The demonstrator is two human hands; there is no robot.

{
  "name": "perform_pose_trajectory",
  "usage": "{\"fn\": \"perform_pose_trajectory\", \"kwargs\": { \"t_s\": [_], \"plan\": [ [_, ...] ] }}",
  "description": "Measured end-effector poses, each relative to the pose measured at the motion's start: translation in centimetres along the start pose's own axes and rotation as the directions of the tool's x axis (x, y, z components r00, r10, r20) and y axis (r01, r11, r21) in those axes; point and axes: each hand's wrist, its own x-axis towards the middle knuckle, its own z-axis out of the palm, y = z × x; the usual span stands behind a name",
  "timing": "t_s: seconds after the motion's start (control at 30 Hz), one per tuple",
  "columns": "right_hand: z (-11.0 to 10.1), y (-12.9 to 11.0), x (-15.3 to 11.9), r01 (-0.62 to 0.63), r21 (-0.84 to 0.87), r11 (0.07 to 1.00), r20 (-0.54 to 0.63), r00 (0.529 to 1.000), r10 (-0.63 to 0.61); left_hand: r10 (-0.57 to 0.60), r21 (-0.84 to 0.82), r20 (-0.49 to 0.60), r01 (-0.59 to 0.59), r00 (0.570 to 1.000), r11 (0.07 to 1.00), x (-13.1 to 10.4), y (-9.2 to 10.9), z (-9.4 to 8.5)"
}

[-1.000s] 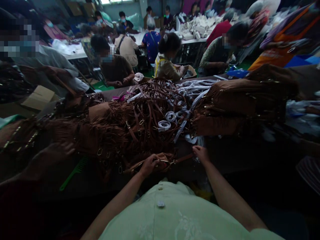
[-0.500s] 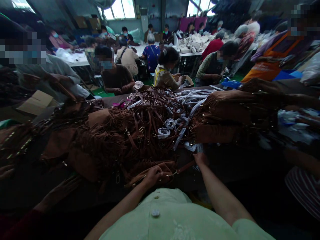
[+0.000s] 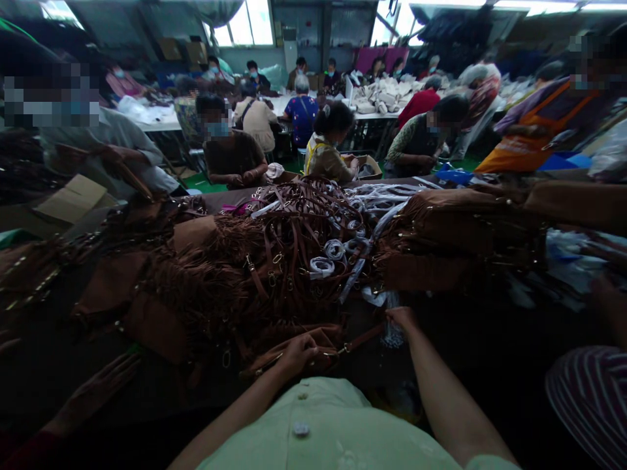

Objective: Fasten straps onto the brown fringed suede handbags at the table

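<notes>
A brown fringed bag (image 3: 323, 337) lies on the dark table in front of my body. My left hand (image 3: 300, 352) is closed on the bag's upper edge, near its zip. A brown strap (image 3: 363, 339) runs from a gold clasp at the bag's right end to my right hand (image 3: 402, 318), whose fingers are closed round the strap's far part. Just beside my right hand lies a bunch of thin, pale strings or tags (image 3: 392, 333), too blurred to name. Behind the bag is a heap of loose brown straps (image 3: 289, 235) with gold clasps, some coiled in white wrapping (image 3: 322, 266).
Stacked brown fringed bags (image 3: 431, 271) lie to the right, and more fringed bags (image 3: 161, 326) to the left. A co-worker's hand (image 3: 105, 382) rests at the lower left. A striped sleeve (image 3: 588, 391) is at the right edge. Several people sit across the table.
The view has tilted up slightly. My right hand has shifted a little right with the strap, and the pale bunch beside it shows more. My left hand stays on the bag.
</notes>
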Motion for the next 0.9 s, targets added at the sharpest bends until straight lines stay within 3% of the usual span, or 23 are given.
{"fn": "perform_pose_trajectory", "kwargs": {
  "t_s": [0.1, 0.27, 0.53, 0.63, 0.7, 0.83, 0.9],
  "plan": [
    [-1.1, -0.1, -0.3, -0.075, 0.122, 0.99, 0.021, 0.997, 0.072, -0.035, -0.027, 0.005, 0.035, 0.999, 0.999, 0.0, 0.5, 0.0],
    [-2.2, -0.8, -1.4, -0.084, 0.296, 0.952, 0.039, 0.996, 0.075, -0.018, -0.066, -0.001, 0.018, 1.0, 0.998, -0.3, 1.6, 0.1],
    [-1.5, -2.8, -2.5, -0.031, 0.413, 0.91, 0.065, 0.998, 0.005, -0.038, -0.065, -0.027, 0.036, 0.999, 0.997, -0.4, 1.3, 0.1],
    [-0.1, -4.5, -4.2, 0.001, 0.405, 0.914, 0.14, 0.988, -0.063, -0.04, -0.095, 0.004, 0.04, 0.999, 0.995, -0.4, 0.9, -0.1],
    [1.6, -5.8, -6.7, 0.06, 0.327, 0.943, 0.262, 0.953, -0.151, -0.031, -0.109, 0.044, 0.035, 0.999, 0.993, -0.2, 0.7, -0.3],
    [5.7, -7.5, -13.1, 0.23, 0.144, 0.962, 0.555, 0.787, -0.271, -0.037, -0.101, -0.003, 0.037, 0.999, 0.994, 0.4, 0.1, -0.9],
    [7.3, -7.5, -15.6, 0.273, 0.087, 0.958, 0.584, 0.765, -0.271, -0.041, -0.101, -0.008, 0.04, 0.999, 0.994, 0.6, -0.3, -1.1]
  ]
}}
